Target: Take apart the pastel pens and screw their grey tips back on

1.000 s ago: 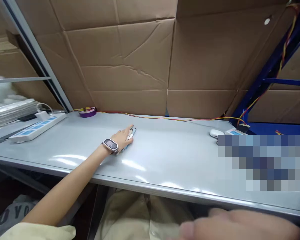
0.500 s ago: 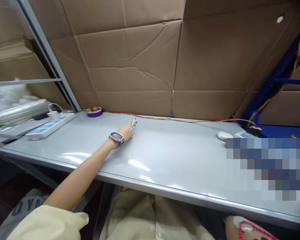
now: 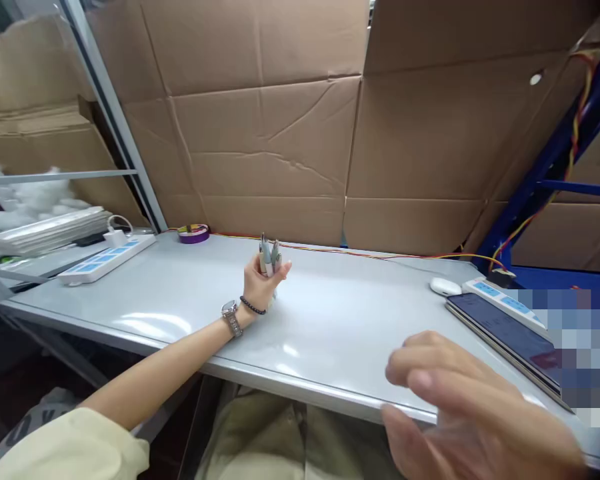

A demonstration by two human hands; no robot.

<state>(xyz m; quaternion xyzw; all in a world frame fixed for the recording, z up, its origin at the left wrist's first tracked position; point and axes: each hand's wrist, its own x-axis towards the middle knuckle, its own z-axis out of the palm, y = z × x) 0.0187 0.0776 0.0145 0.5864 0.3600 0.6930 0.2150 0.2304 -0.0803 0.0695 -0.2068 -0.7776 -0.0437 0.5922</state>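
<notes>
My left hand (image 3: 258,283) is wrapped around a bundle of several pens (image 3: 269,259) above the middle of the table (image 3: 340,320). Their clip ends stick up out of the fist, while the lower ends are mostly hidden behind the fingers and palm. At the lower right, nearer to me and slightly blurred, my right hand (image 3: 475,407) hangs over the table's front edge. Its fingers are loosely bent, with the thumb apart from them, and nothing shows between them.
A purple tape roll (image 3: 194,233) and a white power strip (image 3: 107,259) sit at left. On the right are a white mouse-like case (image 3: 445,287), another power strip (image 3: 505,301) and a dark-screened tablet (image 3: 505,340). Thin wires (image 3: 380,256) run along the cardboard wall (image 3: 280,147).
My left hand has turned and risen a little, so the held pens now stand upright in view. My right hand has come up from below the table edge at the lower right.
</notes>
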